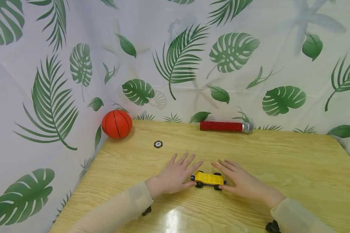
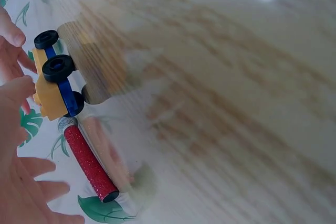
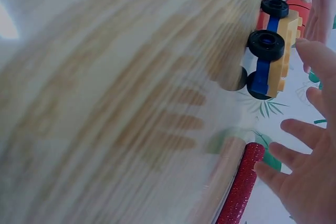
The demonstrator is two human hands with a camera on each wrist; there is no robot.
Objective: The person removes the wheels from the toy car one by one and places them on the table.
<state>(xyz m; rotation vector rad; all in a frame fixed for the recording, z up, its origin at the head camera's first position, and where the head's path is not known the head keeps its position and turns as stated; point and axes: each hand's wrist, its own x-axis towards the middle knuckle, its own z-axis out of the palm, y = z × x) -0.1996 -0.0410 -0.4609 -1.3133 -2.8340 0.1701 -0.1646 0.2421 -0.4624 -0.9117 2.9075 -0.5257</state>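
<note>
A yellow toy car (image 1: pixel 209 178) with a studded top, a blue base and black wheels stands on the wooden table between both hands. At its left end is my left hand (image 1: pixel 176 174), fingers spread and straight, thumb by the front wheel. My right hand (image 1: pixel 242 181) is at the other end, fingers also extended, its thumb near the rear wheel. Neither hand is curled round the car; whether the thumbs touch it I cannot tell. Both wrist views show the toy car (image 2: pixel 55 82) side on, with blue chassis and wheels (image 3: pixel 266 44) facing the camera.
Towards the back of the table (image 1: pixel 280 155) lies a red glittery microphone (image 1: pixel 220 126). A small orange basketball (image 1: pixel 117 124) sits at the back left corner, and a black-and-white round chip (image 1: pixel 158 144) lies nearer. A leaf-print curtain (image 1: pixel 186 87) hangs behind and at the left.
</note>
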